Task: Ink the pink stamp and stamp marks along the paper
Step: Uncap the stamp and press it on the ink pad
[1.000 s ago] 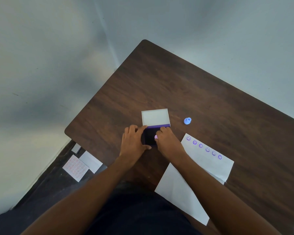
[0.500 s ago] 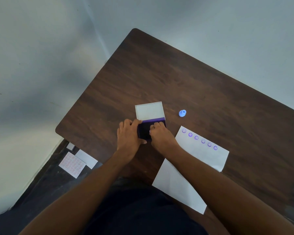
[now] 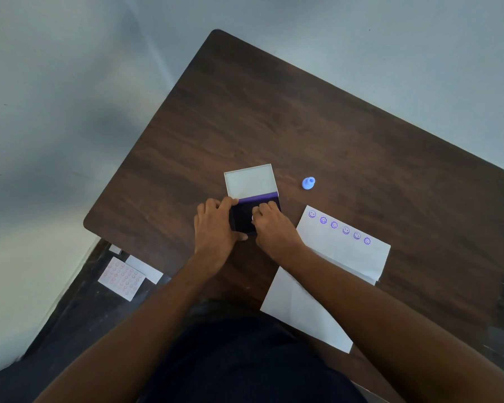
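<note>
Pink stamp [image 3: 252,217] barely peeks from our right hand [image 3: 274,228], clenched on it over the dark open ink pad [image 3: 243,218]; our left hand [image 3: 216,228] grips the pad's left edge. White stamped paper [image 3: 344,245] lies right, on the brown wooden table [image 3: 274,112].

My own two bare arms and a dark lap

My left hand [image 3: 216,228] and right hand [image 3: 274,228] wear no gloves, rings or watch, and my forearms are uncovered, no sleeve showing on either. Below them my clothing [image 3: 245,359] is plain dark navy, nearly black, unmarked.
</note>
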